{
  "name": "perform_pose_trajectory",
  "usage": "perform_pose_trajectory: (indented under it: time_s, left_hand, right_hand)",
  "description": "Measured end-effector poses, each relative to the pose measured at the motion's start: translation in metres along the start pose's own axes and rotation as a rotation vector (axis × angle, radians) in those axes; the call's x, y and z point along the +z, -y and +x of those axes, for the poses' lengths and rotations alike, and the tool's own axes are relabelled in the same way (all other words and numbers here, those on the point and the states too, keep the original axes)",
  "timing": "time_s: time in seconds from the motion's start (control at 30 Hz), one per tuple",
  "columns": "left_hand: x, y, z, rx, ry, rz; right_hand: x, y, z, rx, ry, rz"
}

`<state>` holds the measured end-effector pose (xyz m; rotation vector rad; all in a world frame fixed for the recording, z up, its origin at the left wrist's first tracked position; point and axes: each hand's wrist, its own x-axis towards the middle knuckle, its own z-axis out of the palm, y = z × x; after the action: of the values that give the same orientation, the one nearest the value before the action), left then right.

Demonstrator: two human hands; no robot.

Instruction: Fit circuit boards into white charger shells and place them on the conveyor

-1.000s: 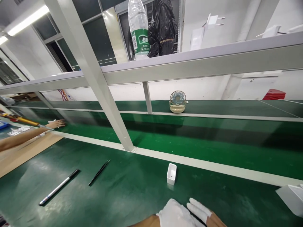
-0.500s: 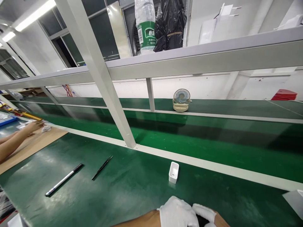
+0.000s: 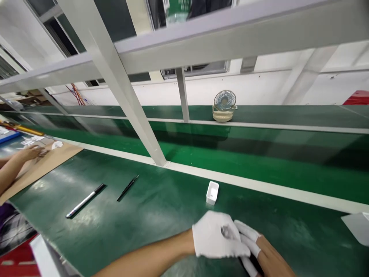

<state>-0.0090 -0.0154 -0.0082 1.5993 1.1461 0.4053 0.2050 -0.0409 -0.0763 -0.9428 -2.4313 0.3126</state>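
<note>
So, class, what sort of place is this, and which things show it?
Probably a factory assembly line: a long green strip like a conveyor belt runs beside the workbench, and the person's left hand is gloved.

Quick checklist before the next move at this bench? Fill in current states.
1. Both hands in view: ok, left hand and right hand close together.
2. Dark item between hands identifiable: cannot tell, mostly hidden.
3. White box open side up, apart from hands: ok.
4. Silver pen and slim black tool lying on bench: ok.
5. Co-worker's hand well apart: ok, far left.
</note>
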Motion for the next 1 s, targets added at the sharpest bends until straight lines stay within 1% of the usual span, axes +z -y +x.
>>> perform_pose_trajectory:
  time_s: [0.13, 0.23, 0.33, 0.4, 0.57, 0.67, 0.73, 0.87, 1.0]
  left_hand:
    - [-0.003, 0.002, -0.003, -0.014, -0.099, -0.147]
    - [-0.003, 0.003, -0.002, 0.000, -0.069, -0.206]
    - [-0.004, 0.004, -0.001, 0.032, -0.034, -0.282]
    - [-0.005, 0.003, -0.001, 0.051, -0.031, -0.313]
    - [-0.008, -0.001, -0.002, 0.028, -0.006, -0.262]
    - [-0.008, -0.001, -0.002, 0.037, -0.002, -0.261]
    - [-0.008, -0.001, -0.002, 0.048, 0.000, -0.269]
    - [-0.008, 0.002, -0.001, 0.061, 0.024, -0.292]
    - [-0.007, 0.005, 0.000, 0.079, 0.039, -0.283]
  right_hand:
    - [-0.012, -0.001, -0.001, -0.083, 0.072, -0.050]
    - [-0.017, 0.001, 0.001, -0.081, 0.084, -0.053]
    - [-0.019, 0.004, 0.004, -0.081, 0.064, -0.041]
    - [-0.019, 0.004, 0.004, -0.086, 0.053, -0.044]
    - [-0.018, -0.001, 0.001, -0.114, 0.032, -0.047]
    - [-0.019, -0.002, 0.000, -0.086, 0.051, -0.003]
    - [-0.020, -0.002, -0.001, -0.092, 0.063, 0.007]
    - [-0.017, -0.002, -0.003, -0.140, 0.042, -0.036]
    - [-0.013, -0.004, -0.007, -0.143, 0.020, -0.051]
